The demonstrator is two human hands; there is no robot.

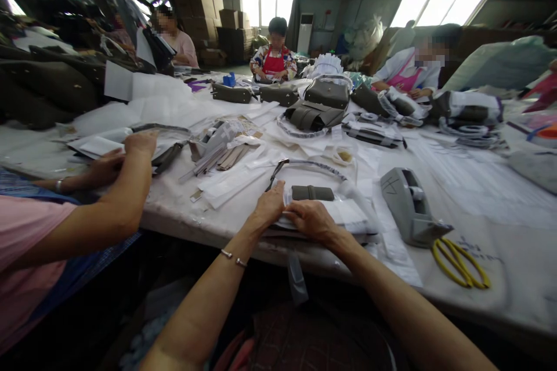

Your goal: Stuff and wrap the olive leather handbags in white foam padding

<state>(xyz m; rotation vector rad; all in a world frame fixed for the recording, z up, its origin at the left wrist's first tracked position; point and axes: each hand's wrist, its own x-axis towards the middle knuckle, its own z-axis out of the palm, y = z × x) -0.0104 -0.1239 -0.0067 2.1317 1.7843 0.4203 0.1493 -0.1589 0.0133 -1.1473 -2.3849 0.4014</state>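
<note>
In front of me on the table lies an olive-grey handbag (pixel 312 193), partly covered by a white wrapping sheet (pixel 348 214). Its curved handle (pixel 326 168) is wrapped in clear plastic and arches away from me. At the bag's left side, my left hand (pixel 270 204) is closed on the edge of the white sheet. My right hand (pixel 312 219) is right beside it, fingers bent and gripping the sheet near the bag's front. The fingertips of both hands are partly hidden.
Right of the bag stand a grey tape dispenser (pixel 404 206) and yellow-handled scissors (pixel 460 264). To the left, a co-worker's hands (pixel 141 145) handle another bag. Paper strips (pixel 235 156) and more bags (pixel 324 98) lie further back. Several people sit around the table.
</note>
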